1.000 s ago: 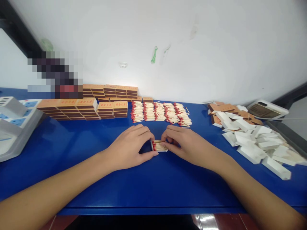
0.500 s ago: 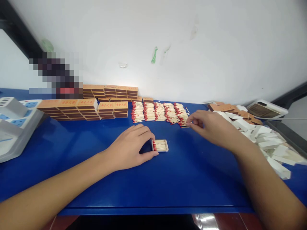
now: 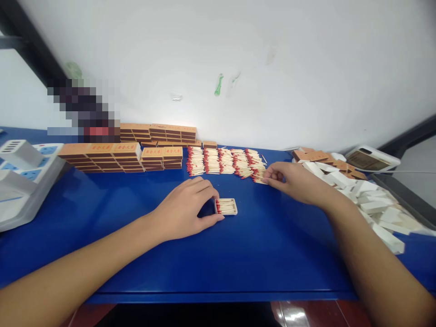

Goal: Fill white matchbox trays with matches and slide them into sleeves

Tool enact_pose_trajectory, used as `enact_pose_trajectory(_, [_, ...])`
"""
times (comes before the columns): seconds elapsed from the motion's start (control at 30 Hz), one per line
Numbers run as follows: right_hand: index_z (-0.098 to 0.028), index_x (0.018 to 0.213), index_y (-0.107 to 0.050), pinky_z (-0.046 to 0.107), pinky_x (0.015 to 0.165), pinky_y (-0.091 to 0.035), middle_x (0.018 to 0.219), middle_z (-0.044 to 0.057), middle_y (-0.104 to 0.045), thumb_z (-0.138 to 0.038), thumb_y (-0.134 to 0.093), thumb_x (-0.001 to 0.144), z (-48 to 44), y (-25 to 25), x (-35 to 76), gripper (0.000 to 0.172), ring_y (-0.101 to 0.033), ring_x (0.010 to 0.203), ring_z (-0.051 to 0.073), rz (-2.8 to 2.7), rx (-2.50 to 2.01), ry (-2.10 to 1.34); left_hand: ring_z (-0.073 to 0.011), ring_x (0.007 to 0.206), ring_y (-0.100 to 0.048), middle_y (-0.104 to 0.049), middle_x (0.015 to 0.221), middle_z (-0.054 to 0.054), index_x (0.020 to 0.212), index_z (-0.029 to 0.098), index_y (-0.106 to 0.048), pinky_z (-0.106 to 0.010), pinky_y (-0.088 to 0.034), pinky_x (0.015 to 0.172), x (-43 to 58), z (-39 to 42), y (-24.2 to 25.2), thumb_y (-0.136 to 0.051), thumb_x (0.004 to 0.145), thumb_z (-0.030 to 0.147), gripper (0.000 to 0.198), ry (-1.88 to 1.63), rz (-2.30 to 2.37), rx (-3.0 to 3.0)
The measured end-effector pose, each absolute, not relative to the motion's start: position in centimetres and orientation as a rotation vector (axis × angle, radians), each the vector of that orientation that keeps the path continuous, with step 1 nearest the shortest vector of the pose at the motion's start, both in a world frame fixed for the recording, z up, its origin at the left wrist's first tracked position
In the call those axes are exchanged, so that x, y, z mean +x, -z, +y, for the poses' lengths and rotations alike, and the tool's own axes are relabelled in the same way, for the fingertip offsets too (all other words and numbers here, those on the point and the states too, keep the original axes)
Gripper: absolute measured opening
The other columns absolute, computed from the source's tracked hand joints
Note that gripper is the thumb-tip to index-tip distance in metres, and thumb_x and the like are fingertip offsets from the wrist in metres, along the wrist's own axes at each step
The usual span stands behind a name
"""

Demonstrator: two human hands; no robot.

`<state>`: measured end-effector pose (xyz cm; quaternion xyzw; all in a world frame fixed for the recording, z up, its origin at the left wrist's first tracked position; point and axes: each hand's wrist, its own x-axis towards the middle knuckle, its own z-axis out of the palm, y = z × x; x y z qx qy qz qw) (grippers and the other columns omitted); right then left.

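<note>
Inner tray lies mid-worktop, loaded w/ red-tipped sticks; fill level can't be told. L hand: grip clamped on the tray's left end. R hand: grip pinched together on loose matches at the row's right end, by the wall. Closed boxes are stacked back left, judged done. Empty trays heaped at right are judged left, i.e. approx. midway.
</note>
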<state>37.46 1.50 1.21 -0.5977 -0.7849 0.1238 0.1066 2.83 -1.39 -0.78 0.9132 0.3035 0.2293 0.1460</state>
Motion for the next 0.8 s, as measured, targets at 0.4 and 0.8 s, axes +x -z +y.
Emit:
enact_pose_trajectory(0.4, [-0.023,0.091,-0.069,0.030,0.062,-0.045,0.081,0.003,-0.069,-0.042,-0.065,0.102,-1.0,-2.7,33.3,0.022,-0.058,0.068,0.017,-2.300,-1.445,-0.439,-0.0254,0.102,-0.066,-0.072,0.106,-0.005,0.105,0.020,-0.068,-0.043,-0.055,0.093,2.8,-1.3,0.9,-0.077,0.096,0.042,0.025,-0.648,0.893,2.620])
enact_pose_trajectory(0.8, [-0.023,0.096,-0.071,0.026,0.065,-0.045,0.085,-0.001,-0.065,-0.025,-0.068,0.102,-2.4,-1.0,29.0,0.007,-0.057,0.071,0.013,-2.394,-1.193,-0.701,-0.0245,0.101,-0.066,-0.071,0.105,-0.005,0.109,0.018,-0.067,-0.043,-0.055,0.092,2.9,-1.2,1.2,-0.078,0.095,0.041,0.029,-0.674,0.883,2.622])
